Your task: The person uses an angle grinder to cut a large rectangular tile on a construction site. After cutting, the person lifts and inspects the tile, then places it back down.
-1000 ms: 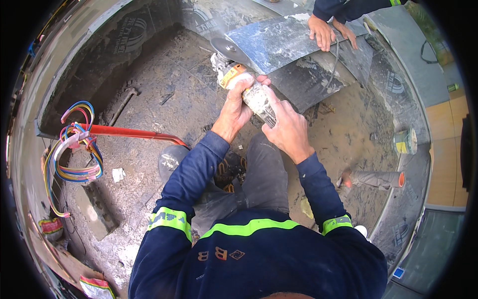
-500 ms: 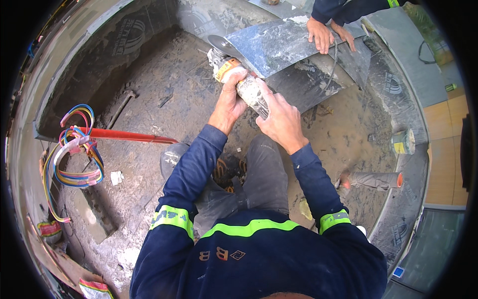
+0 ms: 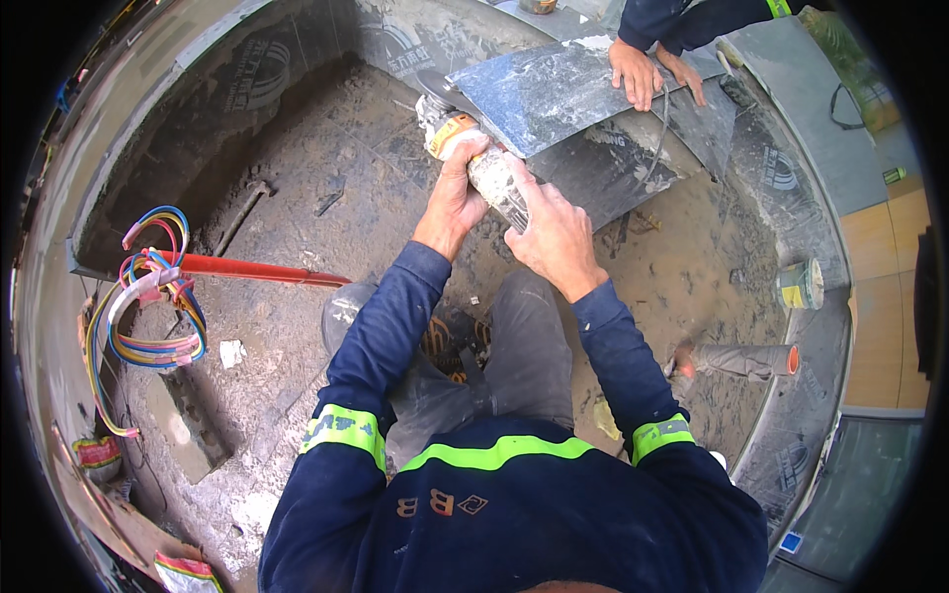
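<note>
A dusty angle grinder (image 3: 497, 185) with an orange band is held in both my hands. My left hand (image 3: 455, 198) wraps round its front part near the head, and my right hand (image 3: 556, 237) closes on the rear of the body. The grinder's dark disc (image 3: 443, 91) lies at the left edge of a grey slab (image 3: 539, 94); whether it touches the edge I cannot tell. Another person's hands (image 3: 638, 74) press flat on the slab's far right part. Under it rests a second dark slab (image 3: 603, 163).
Muddy ground (image 3: 306, 188) surrounds me inside low dark panel walls (image 3: 213, 109). To the left stand a red pipe (image 3: 257, 269) and coiled coloured cables (image 3: 158, 351); a hammer (image 3: 240, 219) lies beyond. On the right are a wrapped pipe (image 3: 741, 360) and a small bucket (image 3: 801, 284).
The grinder and both my hands have shifted very slightly. The other person's hands stay in place on the slab.
</note>
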`<state>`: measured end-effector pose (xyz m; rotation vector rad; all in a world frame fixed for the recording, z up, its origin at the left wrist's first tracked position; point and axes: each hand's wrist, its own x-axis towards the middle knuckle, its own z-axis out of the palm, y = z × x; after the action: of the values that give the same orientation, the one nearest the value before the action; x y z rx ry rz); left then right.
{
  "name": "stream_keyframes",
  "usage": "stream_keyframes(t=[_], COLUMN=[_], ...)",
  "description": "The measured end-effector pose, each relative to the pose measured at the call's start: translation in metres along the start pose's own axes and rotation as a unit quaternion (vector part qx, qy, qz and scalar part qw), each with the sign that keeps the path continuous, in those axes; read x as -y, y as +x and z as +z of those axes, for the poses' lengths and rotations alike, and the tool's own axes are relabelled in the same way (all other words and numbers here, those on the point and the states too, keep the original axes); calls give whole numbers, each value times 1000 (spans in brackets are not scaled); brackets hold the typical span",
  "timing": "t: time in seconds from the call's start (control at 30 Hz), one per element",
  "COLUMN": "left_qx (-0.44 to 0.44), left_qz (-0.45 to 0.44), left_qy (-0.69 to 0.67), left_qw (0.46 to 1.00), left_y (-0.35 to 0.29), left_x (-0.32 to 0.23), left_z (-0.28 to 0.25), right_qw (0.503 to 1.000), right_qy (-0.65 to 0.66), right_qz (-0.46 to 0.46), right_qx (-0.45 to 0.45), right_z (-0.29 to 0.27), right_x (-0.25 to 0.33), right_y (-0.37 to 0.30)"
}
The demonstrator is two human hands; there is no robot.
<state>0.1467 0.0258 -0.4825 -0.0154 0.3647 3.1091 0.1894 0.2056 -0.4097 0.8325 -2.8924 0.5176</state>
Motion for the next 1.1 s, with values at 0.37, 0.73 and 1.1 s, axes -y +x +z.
stream_keyframes(t=[0.37,0.73,1.1], left_qx=[1,8,15], left_qz=[-7,-22,-12], left_qy=[12,25,36], left_qw=[1000,999,999], left_y=[-23,-49,-21], left_x=[10,34,13], left_z=[4,10,3], right_qw=[999,996,999], right_qy=[45,65,37], right_qz=[-11,-39,-15], right_qx=[-9,-42,-15], right_z=[-11,-15,-7], right_x=[-3,-19,-12], right_y=[-23,-52,-22])
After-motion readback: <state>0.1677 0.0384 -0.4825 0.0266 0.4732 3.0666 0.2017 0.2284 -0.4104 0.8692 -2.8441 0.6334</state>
